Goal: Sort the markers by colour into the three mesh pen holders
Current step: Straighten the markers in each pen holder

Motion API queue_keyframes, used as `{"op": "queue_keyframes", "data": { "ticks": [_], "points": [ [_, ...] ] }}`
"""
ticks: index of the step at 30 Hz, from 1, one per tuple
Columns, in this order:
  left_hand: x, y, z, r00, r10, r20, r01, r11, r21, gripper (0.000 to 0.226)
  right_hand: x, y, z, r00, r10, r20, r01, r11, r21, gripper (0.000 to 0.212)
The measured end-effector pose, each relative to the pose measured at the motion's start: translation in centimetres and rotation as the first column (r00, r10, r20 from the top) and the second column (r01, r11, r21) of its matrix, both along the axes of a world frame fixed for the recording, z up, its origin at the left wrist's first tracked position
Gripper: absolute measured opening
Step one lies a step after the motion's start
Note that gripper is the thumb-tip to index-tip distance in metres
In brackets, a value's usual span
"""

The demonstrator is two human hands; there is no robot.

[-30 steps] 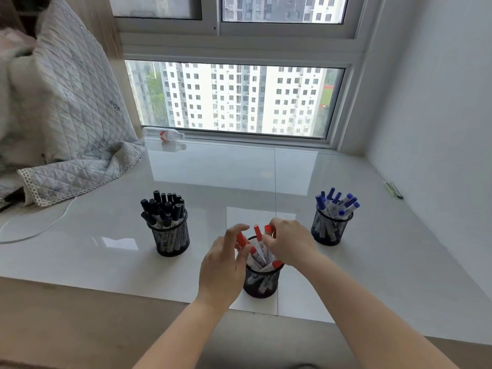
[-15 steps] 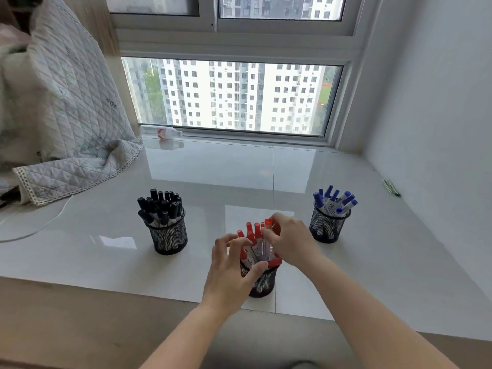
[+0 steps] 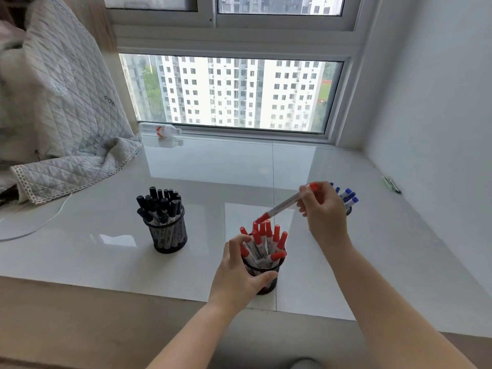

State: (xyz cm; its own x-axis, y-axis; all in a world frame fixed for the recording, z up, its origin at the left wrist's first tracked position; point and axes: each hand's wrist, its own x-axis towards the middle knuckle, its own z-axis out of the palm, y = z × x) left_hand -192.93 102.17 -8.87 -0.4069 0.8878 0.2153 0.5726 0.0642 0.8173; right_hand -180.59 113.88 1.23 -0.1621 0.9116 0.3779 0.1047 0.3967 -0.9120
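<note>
Right hand (image 3: 323,217) pinches a red marker (image 3: 286,205) near its upper end, fingers curled round the barrel. The marker is tilted, lower red cap just above the caps already in the middle holder (image 3: 263,275). Left hand (image 3: 238,272) grips that holder, thumb across the front of the mesh and fingers curled over the rim at the left.

The middle holder stands near the front edge of the sill (image 3: 106,249), approx. centre. Holder w/ black markers (image 3: 169,231) is well apart to its left, further back. Blue markers (image 3: 347,195) stand to the right, further back; their holder is mostly hidden behind the right hand, so I can't tell how full it is.

Handling, as judged: the marker looks light, stiff and smooth plastic, so a two- or three-finger pinch on the barrel should do. Holding near the top leaves the lower end free to steer into a gap btwn the packed caps. The holder is light wire mesh and the sill is glossy, so it will prob. slide or tip if pushed; the left hand's grip is worth having. Reds are crowded, so the marker may jam on the caps unless angled in.

A quilt (image 3: 53,115), a white cable (image 3: 40,227) and a small bottle (image 3: 159,129) lie toward the back left.
</note>
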Motion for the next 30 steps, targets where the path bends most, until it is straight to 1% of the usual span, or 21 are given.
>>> {"op": "queue_keyframes", "data": {
  "ticks": [2,3,5,6,8,9,11,12,13,14,16,17,18,19,21,22,24,25,27,30],
  "points": [
    [0.0,0.1,-0.5,0.999,-0.003,0.052,0.003,1.000,0.005,0.096,0.6,0.0,-0.2,0.991,-0.028,-0.133,0.012,0.992,-0.123,0.008],
    [0.0,0.2,-0.7,0.997,-0.007,0.072,0.007,1.000,0.000,0.107,0.8,0.0,-0.4,0.980,-0.032,-0.195,-0.009,0.978,-0.206,0.005],
    [0.0,0.3,-1.1,0.997,-0.013,0.072,0.015,1.000,-0.021,0.122,1.2,-0.2,-0.8,0.934,-0.016,-0.358,-0.132,0.913,-0.385,0.003],
    [-0.1,0.3,-1.3,0.997,-0.015,0.075,0.017,1.000,-0.021,0.125,1.2,-0.3,-1.1,0.887,-0.005,-0.462,-0.230,0.862,-0.451,0.003],
    [-0.1,0.6,-1.5,0.995,-0.018,0.102,0.020,1.000,-0.018,0.126,1.3,-0.6,-1.5,0.767,0.003,-0.642,-0.422,0.755,-0.501,0.005],
    [-0.2,0.7,-1.6,0.992,-0.018,0.124,0.021,0.999,-0.023,0.124,1.4,-0.7,-1.6,0.722,0.019,-0.691,-0.493,0.715,-0.496,0.008],
    [-0.2,1.0,-1.8,0.983,-0.020,0.184,0.027,0.999,-0.037,0.117,1.4,-1.0,-1.7,0.684,0.105,-0.722,-0.590,0.662,-0.462,0.024],
    [-0.2,1.2,-1.9,0.976,-0.019,0.216,0.029,0.999,-0.042,0.112,1.3,-1.2,-1.7,0.682,0.163,-0.713,-0.617,0.652,-0.441,0.033],
    [-0.2,1.2,-1.9,0.971,-0.016,0.238,0.027,0.999,-0.045,0.108,1.3,-1.4,-1.7,0.692,0.211,-0.691,-0.625,0.653,-0.427,0.037],
    [-0.2,1.3,-1.9,0.969,-0.009,0.247,0.021,0.999,-0.048,0.103,1.2,-1.5,-1.7,0.713,0.248,-0.656,-0.617,0.667,-0.419,0.036],
    [-0.1,1.5,-1.9,0.968,0.011,0.249,0.000,0.999,-0.045,0.086,0.9,-1.8,-1.8,0.783,0.287,-0.552,-0.557,0.718,-0.417,0.029],
    [-0.1,1.6,-1.9,0.968,0.023,0.251,-0.013,0.999,-0.042,0.076,0.7,-2.0,-1.9,0.821,0.296,-0.488,-0.516,0.751,-0.413,0.022],
    [0.0,1.6,-1.8,0.967,0.033,0.252,-0.024,0.999,-0.041,0.069,0.5,-2.2,-2.0,0.852,0.298,-0.431,-0.479,0.778,-0.408,0.012],
    [0.0,1.7,-1.9,0.966,0.039,0.254,-0.029,0.999,-0.042,0.066,0.4,-2.3,-2.1,0.876,0.294,-0.382,-0.445,0.798,-0.406,0.008],
    [0.1,1.7,-1.9,0.965,0.044,0.258,-0.034,0.998,-0.043,0.064,0.1,-2.6,-2.6,0.921,0.294,-0.254,-0.375,0.844,-0.384,0.020],
    [0.1,1.6,-1.8,0.965,0.047,0.260,-0.037,0.998,-0.043,0.063,0.0,-2.8,-3.0,0.944,0.288,-0.163,-0.328,0.877,-0.352,0.022],
    [0.2,1.5,-1.7,0.960,0.053,0.274,-0.043,0.998,-0.041,0.064,-0.1,-3.1,-3.7,0.961,0.275,0.009,-0.264,0.933,-0.243,0.020],
    [0.2,1.5,-1.7,0.958,0.053,0.283,-0.042,0.998,-0.042,0.064,-0.2,-3.3,-4.0,0.960,0.272,0.069,-0.256,0.949,-0.183,0.019],
    [0.2,1.4,-1.7,0.954,0.049,0.295,-0.038,0.998,-0.044,0.064,-0.2,-3.4,-4.6,0.952,0.273,0.135,-0.261,0.960,-0.101,0.023],
    [0.2,1.4,-1.6,0.953,0.053,0.297,-0.044,0.998,-0.037,0.064,0.0,-3.6,-5.2,0.938,0.280,0.204,-0.278,0.960,-0.043,0.029]
  ]
}}
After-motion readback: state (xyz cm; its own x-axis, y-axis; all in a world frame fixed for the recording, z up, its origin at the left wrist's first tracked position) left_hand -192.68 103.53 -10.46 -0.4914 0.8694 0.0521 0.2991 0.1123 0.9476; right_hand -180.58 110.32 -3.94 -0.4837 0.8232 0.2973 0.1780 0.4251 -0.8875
